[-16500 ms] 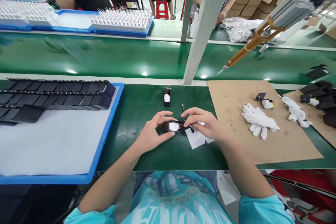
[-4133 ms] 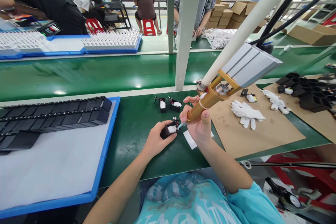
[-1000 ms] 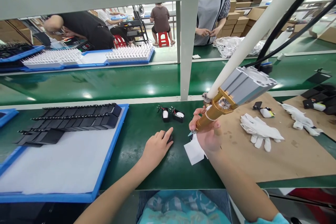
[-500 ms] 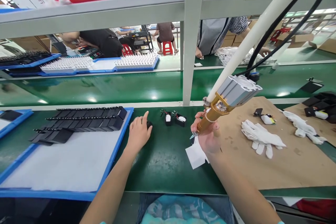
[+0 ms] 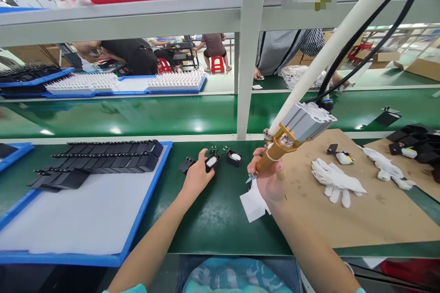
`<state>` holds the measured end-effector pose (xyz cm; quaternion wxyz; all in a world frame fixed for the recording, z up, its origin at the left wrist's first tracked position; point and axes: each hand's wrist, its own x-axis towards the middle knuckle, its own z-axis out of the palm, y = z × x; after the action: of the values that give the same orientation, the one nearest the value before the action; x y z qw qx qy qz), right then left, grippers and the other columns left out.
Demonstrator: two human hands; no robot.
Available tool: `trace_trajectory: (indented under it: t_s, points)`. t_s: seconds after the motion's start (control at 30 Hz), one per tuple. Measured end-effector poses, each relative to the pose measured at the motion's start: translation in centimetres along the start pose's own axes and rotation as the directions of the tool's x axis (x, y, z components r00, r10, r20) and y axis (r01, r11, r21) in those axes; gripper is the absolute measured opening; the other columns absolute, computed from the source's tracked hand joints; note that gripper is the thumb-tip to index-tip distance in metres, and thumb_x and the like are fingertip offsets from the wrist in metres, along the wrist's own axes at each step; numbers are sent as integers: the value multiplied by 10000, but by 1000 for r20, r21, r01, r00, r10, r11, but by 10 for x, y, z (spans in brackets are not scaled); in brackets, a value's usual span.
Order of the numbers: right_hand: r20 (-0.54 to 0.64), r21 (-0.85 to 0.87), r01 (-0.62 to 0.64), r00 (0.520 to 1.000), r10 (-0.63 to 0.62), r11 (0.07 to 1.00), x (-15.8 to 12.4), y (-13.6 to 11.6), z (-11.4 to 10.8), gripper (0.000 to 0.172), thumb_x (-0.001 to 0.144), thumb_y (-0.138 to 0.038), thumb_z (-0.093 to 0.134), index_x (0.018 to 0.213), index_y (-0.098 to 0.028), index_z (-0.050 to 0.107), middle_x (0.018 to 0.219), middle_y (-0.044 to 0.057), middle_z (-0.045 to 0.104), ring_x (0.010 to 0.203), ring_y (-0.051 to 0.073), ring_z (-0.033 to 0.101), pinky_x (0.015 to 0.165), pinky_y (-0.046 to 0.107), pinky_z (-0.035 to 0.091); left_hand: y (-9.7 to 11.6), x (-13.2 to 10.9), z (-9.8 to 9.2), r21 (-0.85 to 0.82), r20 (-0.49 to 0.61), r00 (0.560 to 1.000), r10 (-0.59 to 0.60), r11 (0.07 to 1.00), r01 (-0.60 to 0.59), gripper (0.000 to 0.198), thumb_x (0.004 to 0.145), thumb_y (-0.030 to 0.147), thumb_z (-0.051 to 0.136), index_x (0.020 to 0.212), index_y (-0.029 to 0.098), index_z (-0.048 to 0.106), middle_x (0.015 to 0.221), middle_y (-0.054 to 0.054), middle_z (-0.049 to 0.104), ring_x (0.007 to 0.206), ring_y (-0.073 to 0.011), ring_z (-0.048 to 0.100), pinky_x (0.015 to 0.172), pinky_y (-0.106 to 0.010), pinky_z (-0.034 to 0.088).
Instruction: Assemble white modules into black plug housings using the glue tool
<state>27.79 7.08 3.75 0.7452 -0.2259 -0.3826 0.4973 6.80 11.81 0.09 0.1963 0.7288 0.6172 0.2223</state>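
Observation:
My left hand (image 5: 196, 176) reaches over the green bench and closes its fingers on a small black part with a white insert and thin wires (image 5: 212, 161). Another black part (image 5: 187, 165) lies just left of that hand, and a third one with wires (image 5: 233, 157) sits to its right. My right hand (image 5: 269, 177) grips the gold barrel of a hanging dispensing tool (image 5: 275, 152), its needle tip pointing down-left above a white slip of paper (image 5: 253, 203). The tool's grey block (image 5: 307, 121) and white tube rise up to the right.
A blue tray (image 5: 146, 210) with a white liner and rows of black parts (image 5: 103, 160) is at left. A cardboard sheet (image 5: 364, 219) at right carries white gloves (image 5: 335, 183) and more black parts. A white post (image 5: 248, 50) stands behind. Other people work across the conveyor.
My left hand set one black part down near the tray, then moved right and took hold of the part with the white insert. My right hand kept the tool nearly still.

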Motion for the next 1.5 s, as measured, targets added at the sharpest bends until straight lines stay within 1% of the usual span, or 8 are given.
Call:
trace_trajectory:
  t_s: [0.2,0.4,0.53,0.67,0.93,1.2,1.4,1.5]
  points:
    - [11,11,16,1000,-16,1000,-4,2,2,373,811,-574,580,1023,-271,532,991,22,605,560,125,566,515,304,452,-8,-38,-13,-265,231,972,46,964,18,552,745,197,611,1257,247,409,1151,-86,682,939,-227,688,895,-383,519]
    - [5,-12,-5,1000,5,1000,-9,4,13,409,811,-580,582,1072,-267,550,1027,26,594,554,111,548,512,299,446,-8,-31,-7,-313,398,893,209,946,-82,728,712,278,721,1373,244,417,1226,-89,614,1105,-256,605,966,-401,474]
    - [14,-39,-56,998,56,998,-11,7,28,437,823,-587,560,1093,-244,558,969,25,612,579,125,588,616,341,486,-9,-29,1,-337,326,911,254,931,-138,451,754,304,706,1166,205,550,1175,-70,625,1056,-234,611,939,-363,475]
    - [-13,-35,-47,999,46,998,-10,14,42,422,838,-592,537,1087,-251,542,940,15,621,562,119,579,607,331,481,-8,-37,7,-235,252,942,222,958,-163,321,808,371,666,1062,226,535,1038,-28,673,919,-222,646,794,-328,496]
    - [-12,-29,-30,999,29,999,-7,19,50,456,801,-639,559,1053,-259,543,928,4,622,490,92,534,504,282,414,0,-49,0,-33,154,961,229,973,-227,299,833,388,610,1077,250,508,914,-5,700,761,-211,677,639,-283,462]
    - [-3,-21,-17,1000,16,1000,-8,19,49,450,803,-634,556,1060,-265,554,934,2,612,485,88,537,484,269,382,6,-52,-6,-117,110,954,279,957,-267,291,779,349,635,1021,243,511,876,10,702,738,-190,666,653,-269,455]
    - [9,-35,36,999,-35,999,-8,19,51,376,827,-617,539,904,-250,566,913,-12,593,476,77,526,472,259,361,7,-53,-7,-134,134,958,255,962,-237,301,772,362,635,1013,236,507,865,10,706,709,-190,669,640,-267,457]
    - [-12,-53,9,1000,-9,999,-8,19,52,428,799,-649,545,990,-265,547,919,-6,593,471,83,516,463,266,368,7,-52,-7,-128,140,959,245,965,-228,304,773,376,635,1011,239,504,878,6,711,725,-194,676,648,-267,458]
